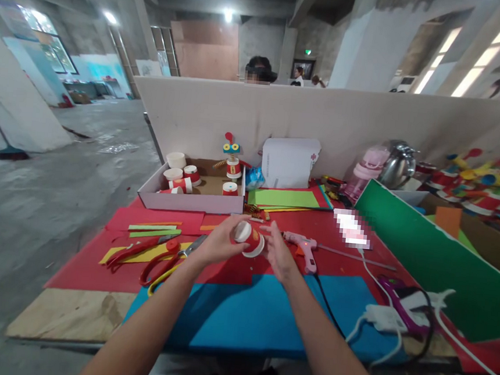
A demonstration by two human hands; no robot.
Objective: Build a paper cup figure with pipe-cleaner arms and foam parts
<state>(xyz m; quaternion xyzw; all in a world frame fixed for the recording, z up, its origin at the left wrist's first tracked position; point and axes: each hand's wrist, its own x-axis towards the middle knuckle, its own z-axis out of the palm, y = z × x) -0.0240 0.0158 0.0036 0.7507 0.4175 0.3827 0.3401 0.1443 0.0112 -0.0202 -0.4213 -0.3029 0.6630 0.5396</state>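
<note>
A white paper cup with a red band (pixel 253 240) is tilted on its side above the red tabletop. My left hand (pixel 223 240) wraps round its base end, thumb and fingers closed on it. Beside its rim, my right hand (pixel 280 251) has its fingers stretched out and apart; whether a fingertip touches the cup I cannot tell. Just right of that hand lies a pink hot glue gun (pixel 304 246) with a small red light. Left of the cup are scissors with red and yellow handles (pixel 168 268), red-handled pliers (pixel 133 253) and yellow paper (pixel 115 255).
A shallow box (pixel 191 203) holds several red-banded cups and a cup figure (pixel 233 165). Behind lies green paper (pixel 288 199); blue sheets (pixel 239 315) cover the front. At right are a phone (pixel 352 228), a power strip with cables (pixel 401 308) and a green-sided box (pixel 418 260).
</note>
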